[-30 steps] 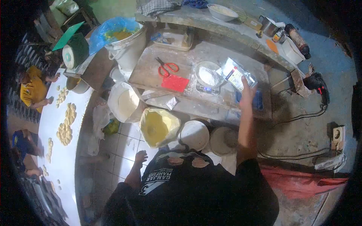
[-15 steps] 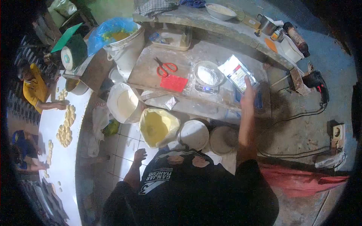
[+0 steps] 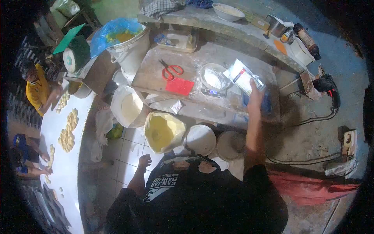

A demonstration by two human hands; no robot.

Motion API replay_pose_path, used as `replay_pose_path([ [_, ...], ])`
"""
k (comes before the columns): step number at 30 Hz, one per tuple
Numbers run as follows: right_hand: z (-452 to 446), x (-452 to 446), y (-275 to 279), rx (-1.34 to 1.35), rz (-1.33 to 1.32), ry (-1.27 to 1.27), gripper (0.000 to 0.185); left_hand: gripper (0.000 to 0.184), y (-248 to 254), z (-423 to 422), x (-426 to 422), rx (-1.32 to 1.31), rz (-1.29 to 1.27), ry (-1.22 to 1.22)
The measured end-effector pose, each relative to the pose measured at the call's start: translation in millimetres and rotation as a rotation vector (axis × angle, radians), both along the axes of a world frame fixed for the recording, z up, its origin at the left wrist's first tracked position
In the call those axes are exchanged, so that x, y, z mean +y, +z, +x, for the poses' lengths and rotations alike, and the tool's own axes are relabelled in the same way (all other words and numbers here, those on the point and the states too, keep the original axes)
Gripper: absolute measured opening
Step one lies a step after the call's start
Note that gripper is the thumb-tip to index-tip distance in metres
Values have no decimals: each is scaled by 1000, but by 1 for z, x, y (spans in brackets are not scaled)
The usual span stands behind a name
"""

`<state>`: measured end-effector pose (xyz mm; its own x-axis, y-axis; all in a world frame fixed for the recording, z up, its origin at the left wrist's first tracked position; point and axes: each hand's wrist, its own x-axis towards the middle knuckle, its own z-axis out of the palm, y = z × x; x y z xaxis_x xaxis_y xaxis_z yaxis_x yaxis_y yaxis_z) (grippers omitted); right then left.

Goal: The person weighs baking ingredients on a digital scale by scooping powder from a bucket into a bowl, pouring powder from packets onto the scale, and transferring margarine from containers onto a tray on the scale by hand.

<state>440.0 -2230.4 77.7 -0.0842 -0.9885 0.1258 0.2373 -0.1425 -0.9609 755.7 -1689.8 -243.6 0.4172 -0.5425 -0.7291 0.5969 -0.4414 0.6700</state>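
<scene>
My right hand (image 3: pixel 255 94) grips a white printed packet (image 3: pixel 244 79) by its lower end, its upper end tilted over the edge of a bowl (image 3: pixel 204 76). White powder (image 3: pixel 215 79) lies heaped in that bowl, which sits on a digital scale (image 3: pixel 213 93) with a lit display. Whether powder is falling from the packet cannot be made out. Low beside my body, my left hand (image 3: pixel 145 160) hangs with loosely bent fingers and holds nothing. It is nearest to a yellow-lined bucket (image 3: pixel 163 132).
Red-handled scissors (image 3: pixel 171 71) and a red card (image 3: pixel 180 86) lie left of the scale. Buckets, including a white-lidded one (image 3: pixel 200 139), stand below the worktop's front edge. Co-workers (image 3: pixel 37 89) handle dough pieces (image 3: pixel 67 139) at a white table. A drill (image 3: pixel 327 85) lies at right.
My right hand has brought the packet slightly left and tilted its top further toward the bowl. At left, a co-worker's arm has drawn back from the dough.
</scene>
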Motion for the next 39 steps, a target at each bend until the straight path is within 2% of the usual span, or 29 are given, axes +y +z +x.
replay_pose_path([
  [2, 2, -7, -3, -86, -1, 60, 83, 33, 3, -1, 1, 5, -30, 6],
  [5, 11, -8, -2, 242, -91, -100, 73, 34, 7, -4, -5, -27, 38, -29],
  [8, 18, -7, 7, 170, -30, -39, 75, 33, 9, -3, -15, -42, 103, -46],
  [10, 20, -1, 17, 196, -14, -22, 75, 32, 15, -8, -9, -34, -14, 32],
  [13, 20, 2, 23, 132, -24, -16, 74, 28, -24, 1, -1, 4, -24, 5],
  [20, 20, 4, 24, 78, -30, 28, 68, 26, -7, -9, -4, -67, 132, -26],
  [22, 18, 5, 18, 97, -36, 6, 67, 24, -5, -8, 3, 46, -97, -4],
  [23, 17, 1, 14, 101, -42, -2, 68, 24, -5, -6, -2, 44, -101, 0],
  [25, 12, -14, -5, 115, -16, -24, 68, 24, -9, -5, -8, 32, 92, 5],
  [32, 9, 2, 15, 3, 25, 94, 68, 24, -9, -1, -4, 28, -18, 30],
  [34, 14, 6, 18, 109, -122, 58, 72, 24, -18, 4, -5, 75, 52, 22],
  [35, 19, 2, 12, 392, -40, -122, 75, 24, -20, 4, -3, 77, 57, 13],
  [36, 14, 3, 8, 393, -37, -128, 75, 24, -21, 5, -1, 87, 27, 2],
  [38, 16, -2, 8, 225, -30, -15, 77, 25, -20, 7, -11, 92, -17, 9],
  [39, 15, -2, 9, 182, -15, 17, 78, 26, -13, 2, -16, 24, 49, 3],
])
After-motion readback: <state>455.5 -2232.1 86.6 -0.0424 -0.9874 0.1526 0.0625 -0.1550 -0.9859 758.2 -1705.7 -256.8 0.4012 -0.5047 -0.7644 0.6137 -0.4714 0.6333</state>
